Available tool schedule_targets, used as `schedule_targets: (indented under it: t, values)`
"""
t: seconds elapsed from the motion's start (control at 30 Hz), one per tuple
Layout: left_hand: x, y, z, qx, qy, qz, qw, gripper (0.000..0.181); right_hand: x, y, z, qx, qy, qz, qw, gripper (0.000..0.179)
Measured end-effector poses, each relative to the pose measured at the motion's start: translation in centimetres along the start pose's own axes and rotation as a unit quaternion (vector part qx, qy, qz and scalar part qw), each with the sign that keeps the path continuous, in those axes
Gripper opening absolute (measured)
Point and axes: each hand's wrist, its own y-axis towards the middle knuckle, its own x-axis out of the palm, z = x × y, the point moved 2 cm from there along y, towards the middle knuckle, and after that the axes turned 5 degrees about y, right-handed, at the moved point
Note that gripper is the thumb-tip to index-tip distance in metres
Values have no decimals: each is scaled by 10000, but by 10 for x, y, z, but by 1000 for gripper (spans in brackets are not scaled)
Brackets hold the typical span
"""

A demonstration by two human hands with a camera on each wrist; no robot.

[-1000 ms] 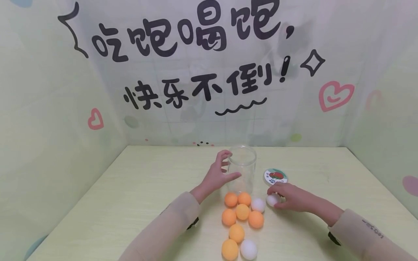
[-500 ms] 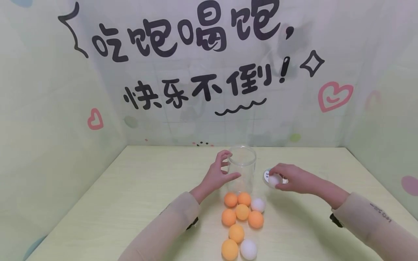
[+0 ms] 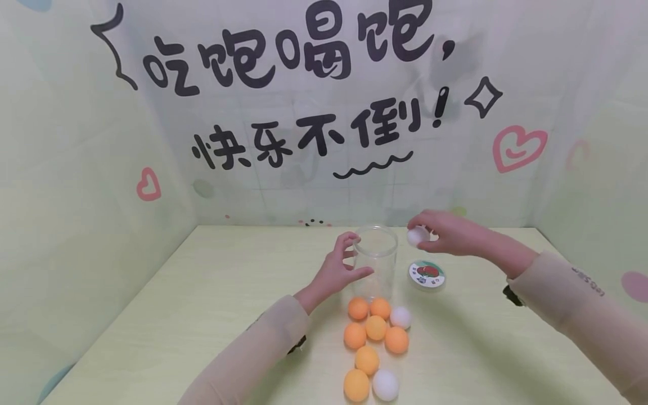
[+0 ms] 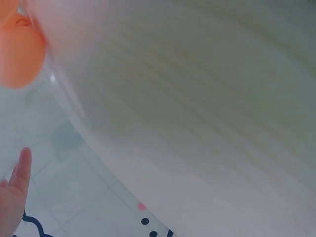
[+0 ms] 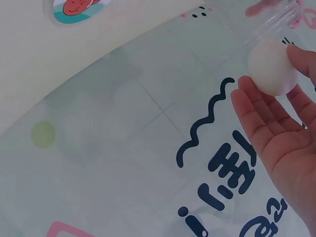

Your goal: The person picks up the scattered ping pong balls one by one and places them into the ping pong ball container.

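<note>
A clear, straight-sided jar [image 3: 377, 264] stands upright without a lid on the table. My left hand [image 3: 338, 269] holds it from the left, thumb across its front and fingers by the rim. In the left wrist view only part of that hand [image 4: 15, 195] shows. To the jar's right, my right hand [image 3: 453, 233] pinches a white ping-pong ball [image 3: 418, 237] in the air near rim height. The right wrist view shows this ball [image 5: 272, 67] between the thumb and fingers. In front of the jar lie several orange ping-pong balls [image 3: 376, 328] and two white ping-pong balls [image 3: 400, 318].
A round lid [image 3: 427, 274] with a red fruit picture lies flat on the table [image 3: 202, 315], right of the jar. Behind the table hangs a pale backdrop [image 3: 283, 197] with black lettering, and side panels close in both sides.
My right hand has lifted the white ball off the table and carried it up and away, past the lid, which shows fully again. My left hand and the jar stay put.
</note>
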Motion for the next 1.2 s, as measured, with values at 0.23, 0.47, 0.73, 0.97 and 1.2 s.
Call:
schedule_targets:
  t: [0.23, 0.47, 0.73, 0.97, 1.2]
  values:
    - [0, 3, 0, -72, -51, -23, 10000, 66, -7, 23, -9, -154, -138, 28, 9998, 29]
    - [1, 2, -1, -10, 24, 1, 10000, 66, -4, 43, -17, -46, -131, -285, 9995, 32]
    - [-1, 2, 3, -28, -10, -22, 10000, 66, 3, 62, -27, -280, -384, -476, 9977, 32]
    - [-8, -8, 34, -71, -39, -101, 9999, 62, 8, 68, -29, -537, -346, -585, 9962, 30]
    - [-8, -7, 33, -97, -26, -93, 9999, 63, 11, 69, -28, -442, -265, -686, 9963, 31]
